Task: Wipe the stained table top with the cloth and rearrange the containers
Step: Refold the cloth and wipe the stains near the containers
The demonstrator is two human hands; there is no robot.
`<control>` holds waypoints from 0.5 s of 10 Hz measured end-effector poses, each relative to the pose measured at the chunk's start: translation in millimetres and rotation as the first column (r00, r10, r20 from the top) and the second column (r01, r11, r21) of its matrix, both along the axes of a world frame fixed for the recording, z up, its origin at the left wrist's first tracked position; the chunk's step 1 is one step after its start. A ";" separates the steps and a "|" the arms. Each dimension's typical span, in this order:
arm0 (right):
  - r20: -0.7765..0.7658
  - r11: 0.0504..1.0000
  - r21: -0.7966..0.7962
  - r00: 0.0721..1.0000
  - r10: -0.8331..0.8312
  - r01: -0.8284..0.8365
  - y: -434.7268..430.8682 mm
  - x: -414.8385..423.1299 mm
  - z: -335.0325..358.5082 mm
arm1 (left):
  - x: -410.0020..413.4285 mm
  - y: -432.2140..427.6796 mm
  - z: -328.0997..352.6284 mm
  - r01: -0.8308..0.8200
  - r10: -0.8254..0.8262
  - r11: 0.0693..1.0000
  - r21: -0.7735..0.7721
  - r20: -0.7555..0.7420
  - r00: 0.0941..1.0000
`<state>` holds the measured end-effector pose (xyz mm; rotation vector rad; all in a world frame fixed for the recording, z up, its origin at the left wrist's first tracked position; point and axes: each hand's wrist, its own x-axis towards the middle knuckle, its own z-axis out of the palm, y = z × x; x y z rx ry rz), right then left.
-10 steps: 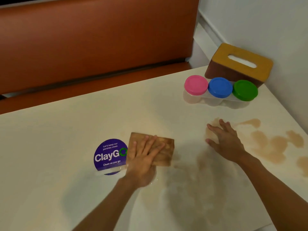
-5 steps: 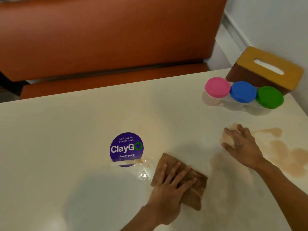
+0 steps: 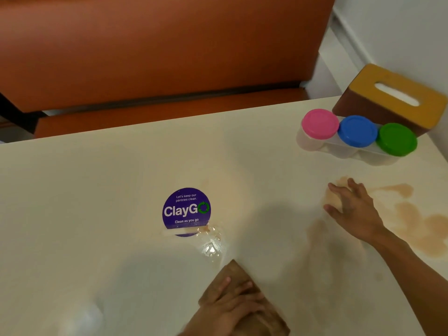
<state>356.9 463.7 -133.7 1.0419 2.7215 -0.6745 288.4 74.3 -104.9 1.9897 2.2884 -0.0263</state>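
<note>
Left hand: the left hand (image 3: 236,309) lies flat on the brown cloth (image 3: 244,301) at 6 o'clock, fingers spread and pressing it down, not curled around it.
Cloth: folded, flat on the worktop (image 3: 97,190) near its front edge, one corner pointing toward 12 o'clock.
Right hand: the right hand (image 3: 351,209) is open at 3 o'clock, palm down, fingertips on the worktop, holding nothing.
Stain: tan stains (image 3: 417,226) spread at 3 to 4 o'clock, just beside and partly under the right hand; a fainter smear (image 3: 320,238) lies between the two hands.
Containers: three clear containers stand in a touching row at 1 to 2 o'clock, with a pink lid (image 3: 320,123), a blue lid (image 3: 357,130) and a green lid (image 3: 396,139).
Tissue box: a brown tissue box (image 3: 392,98) with a yellow top sits just behind the containers, by the wall.
Sticker: a round purple ClayGo sticker (image 3: 186,210) lies at the centre, with a wet glossy patch (image 3: 211,248) at its 5 o'clock edge.
Bench: an orange bench seat (image 3: 157,57) runs across 12 o'clock beyond the worktop.
</note>
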 end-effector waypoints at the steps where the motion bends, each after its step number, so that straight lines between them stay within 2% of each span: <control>1: 0.015 1.000 0.022 1.000 0.016 -0.016 1.5 -0.7 -0.5 | 19.8 7.7 43.1 -0.498 0.329 0.843 -0.201 0.927 0.183; 2: 0.009 1.000 0.002 1.000 0.013 -0.013 3.8 0.0 -1.3 | 4.4 1.5 69.6 -0.754 0.342 0.636 -0.165 0.936 0.084; 3: 0.024 0.999 0.029 0.999 0.036 -0.037 4.6 0.4 -4.0 | -17.9 -11.9 70.7 -0.850 0.284 0.524 0.046 0.932 0.226; 4: 0.031 0.999 0.037 0.999 0.038 -0.040 1.9 0.8 -2.6 | -32.9 -19.9 39.1 -0.778 0.487 0.608 0.159 0.699 0.524; 5: 0.018 1.000 0.016 1.000 0.019 -0.019 -1.2 0.6 1.4 | -19.0 -13.0 -4.6 -0.698 0.651 0.715 -0.038 0.400 0.645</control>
